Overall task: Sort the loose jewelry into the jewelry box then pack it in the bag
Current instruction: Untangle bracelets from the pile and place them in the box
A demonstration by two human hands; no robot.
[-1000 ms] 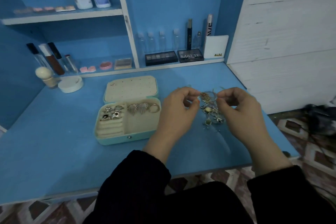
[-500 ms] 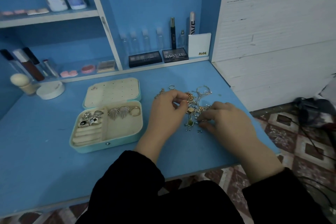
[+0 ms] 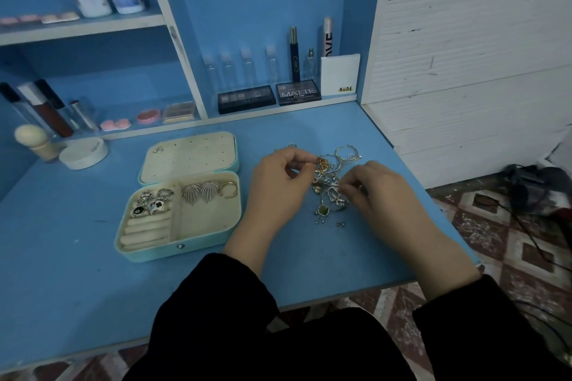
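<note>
Your left hand (image 3: pixel 278 185), at centre frame, has its fingers curled, with thumb and forefinger closed together and pinching a piece at the left edge of the loose jewelry (image 3: pixel 329 187), just beside a gold chain (image 3: pixel 322 163). Your right hand (image 3: pixel 382 192), right of centre, has its fingers bent with the tips down in the right side of the same heap; whether they grip a piece cannot be told. The heap lies on the blue table (image 3: pixel 77 257) between the two hands, and its pieces are too tangled to count. One jewelry box (image 3: pixel 201 241) stands open left of centre, well clear of the heap. Its long axis runs left to right, rising slightly toward the right; its clasp faces the lower edge of the frame, and its lid (image 3: pixel 198 158) lies flat toward the top. The right compartment holds two ribbed heart earrings (image 3: pixel 199 192) and one hoop (image 3: pixel 229 189). The upper left compartment holds a cluster of rings (image 3: pixel 153 202), number unclear. One heart stud (image 3: pixel 158 149) sits on the lid.
</note>
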